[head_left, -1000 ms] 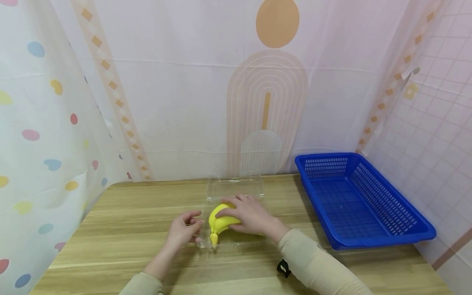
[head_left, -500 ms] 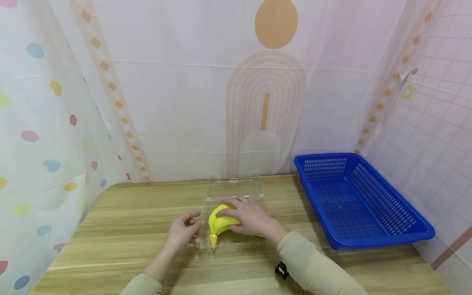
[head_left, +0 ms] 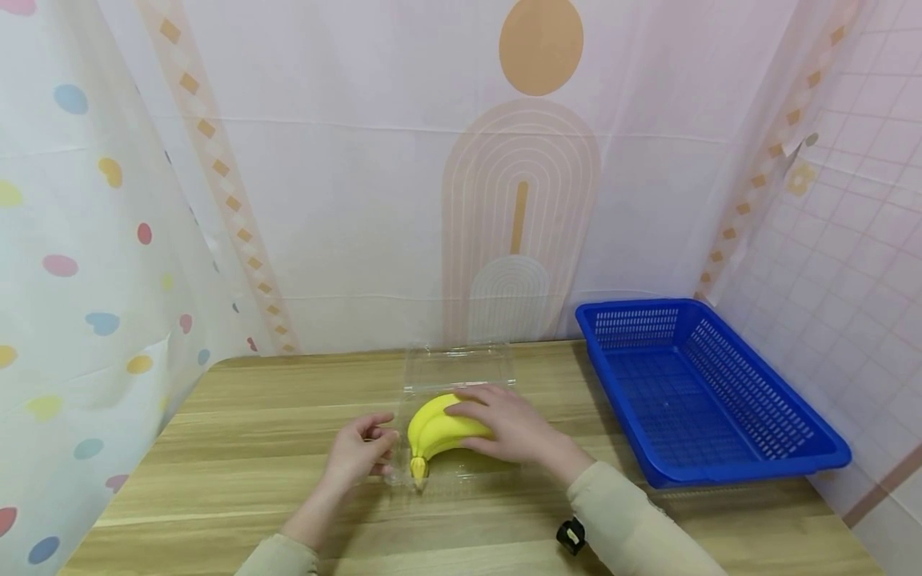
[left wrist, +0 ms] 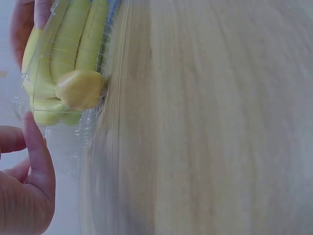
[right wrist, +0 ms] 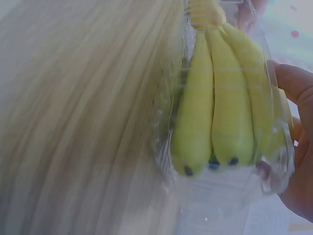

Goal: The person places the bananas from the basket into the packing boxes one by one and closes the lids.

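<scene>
A bunch of yellow toy bananas (head_left: 435,428) lies in a clear plastic clamshell container (head_left: 461,370) on the wooden table, its lid folded open toward the back. The stem end points front left. My right hand (head_left: 511,428) holds the bunch from above at its right part, fingers over the top and thumb on the near side. In the right wrist view the dark banana tips (right wrist: 233,160) show through the clear wall. My left hand (head_left: 354,453) is at the container's left edge, a fingertip touching its corner in the left wrist view, with finger and thumb apart.
A blue plastic basket (head_left: 621,404) with slotted sides stands on the right of the table. A black strap piece (head_left: 571,536) sits by the right sleeve. Patterned curtains (head_left: 346,200) hang behind the table (head_left: 238,448) and at both sides.
My right hand has slid a little to the right along the bananas, so more of the bunch shows. The left hand, the container and the basket stay in place.
</scene>
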Motion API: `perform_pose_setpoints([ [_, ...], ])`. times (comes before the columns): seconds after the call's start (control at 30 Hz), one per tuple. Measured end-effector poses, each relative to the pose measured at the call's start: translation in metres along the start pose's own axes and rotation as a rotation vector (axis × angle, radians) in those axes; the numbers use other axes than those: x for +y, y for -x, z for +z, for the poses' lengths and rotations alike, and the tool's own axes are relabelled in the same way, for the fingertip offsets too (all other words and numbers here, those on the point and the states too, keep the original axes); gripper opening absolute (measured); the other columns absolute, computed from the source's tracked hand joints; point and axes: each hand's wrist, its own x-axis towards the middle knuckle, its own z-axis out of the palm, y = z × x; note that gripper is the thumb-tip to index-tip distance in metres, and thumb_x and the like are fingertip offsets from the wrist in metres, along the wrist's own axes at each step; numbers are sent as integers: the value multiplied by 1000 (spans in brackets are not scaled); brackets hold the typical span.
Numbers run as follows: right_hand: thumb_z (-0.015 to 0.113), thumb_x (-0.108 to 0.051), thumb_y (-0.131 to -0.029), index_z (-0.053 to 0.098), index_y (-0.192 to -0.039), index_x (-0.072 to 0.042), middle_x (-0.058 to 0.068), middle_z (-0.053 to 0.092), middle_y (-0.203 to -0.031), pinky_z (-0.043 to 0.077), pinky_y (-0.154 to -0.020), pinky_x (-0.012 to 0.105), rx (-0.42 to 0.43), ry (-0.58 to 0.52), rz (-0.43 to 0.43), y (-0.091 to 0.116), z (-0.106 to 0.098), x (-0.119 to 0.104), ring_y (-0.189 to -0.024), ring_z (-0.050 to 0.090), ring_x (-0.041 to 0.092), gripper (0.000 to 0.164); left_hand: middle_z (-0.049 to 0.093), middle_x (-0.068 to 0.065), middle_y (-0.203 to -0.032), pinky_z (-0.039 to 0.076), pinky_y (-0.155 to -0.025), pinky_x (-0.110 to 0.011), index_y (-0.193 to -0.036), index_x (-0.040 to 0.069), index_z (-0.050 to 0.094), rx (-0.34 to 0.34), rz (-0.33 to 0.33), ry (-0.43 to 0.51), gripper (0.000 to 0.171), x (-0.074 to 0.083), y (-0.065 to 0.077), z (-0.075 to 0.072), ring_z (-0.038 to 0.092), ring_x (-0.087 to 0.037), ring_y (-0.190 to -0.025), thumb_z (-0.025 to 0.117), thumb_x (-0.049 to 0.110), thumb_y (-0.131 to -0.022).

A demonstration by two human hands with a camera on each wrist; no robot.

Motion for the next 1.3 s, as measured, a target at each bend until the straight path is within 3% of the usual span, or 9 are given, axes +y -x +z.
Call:
perform_pose_setpoints([
  [0.27, 70, -32, -93, 62, -134, -17, 9, 55, -140, 37, -111, 49, 107, -55, -14, 13, -5, 6, -129, 50, 28, 44, 56, -9, -89, 57, -50, -26, -129, -11, 56, 2, 2, 14, 39, 0, 1, 1, 58, -17, -67, 64, -4, -91],
  [0.53, 72, -26, -92, 64, -129, -15, 5, 62, -130, 46, -102, 46, 239, -77, -11, 20, -4, 13, -120, 56, 24, 40, 56, -9, -91, 57, -51, -26, -129, -10, 56, 1, -3, 9, 39, 0, 0, 1, 58, -17, -68, 64, -3, -91],
  [0.9, 72, -13, -90, 65, -125, -7, 7, 67, -121, 49, -99, 48, 387, -234, 133, 26, -3, 27, -113, 59, 28, 36, 56, -10, -91, 56, -50, -25, -129, -11, 56, -4, 3, 13, 39, 1, 2, 0, 58, -18, -67, 64, -3, -92],
  [1.3, 72, -4, -89, 66, -120, 1, 12, 70, -107, 55, -84, 50, 518, -346, 255, 28, 0, 43, -97, 63, 29, 32, 62, -14, -90, 57, -56, -29, -126, -12, 57, 0, 24, -29, 35, 7, -5, -7, 59, -19, -68, 61, 4, -96],
])
